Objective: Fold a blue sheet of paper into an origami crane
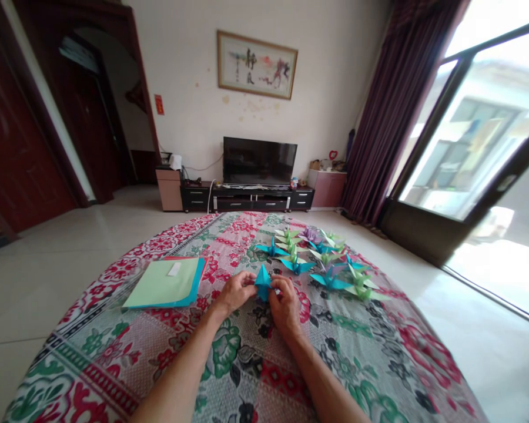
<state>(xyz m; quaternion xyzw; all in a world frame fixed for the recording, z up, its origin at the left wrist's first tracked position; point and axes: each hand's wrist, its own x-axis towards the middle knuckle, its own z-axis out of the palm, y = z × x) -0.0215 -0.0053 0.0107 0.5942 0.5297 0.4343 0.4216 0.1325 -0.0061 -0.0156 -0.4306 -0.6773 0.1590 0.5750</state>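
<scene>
Between my two hands, in the middle of the head view, is a small folded piece of blue origami paper (263,283) with its point upward. My left hand (237,292) pinches its left side between thumb and fingers. On the opposite side, my right hand (285,301) grips the lower right edge, its fingers bent round. To the right and beyond stand several finished paper cranes (330,278) in blue, green and purple. A stack of square paper (165,283), light green on top with blue and red below, lies left of my left hand.
A patterned cloth covers the round table (229,376). On the paper stack rests a small white piece (174,269). Past the table are a television (260,161) on a low black cabinet (198,198), a purple curtain (397,111) and a glass door (476,147).
</scene>
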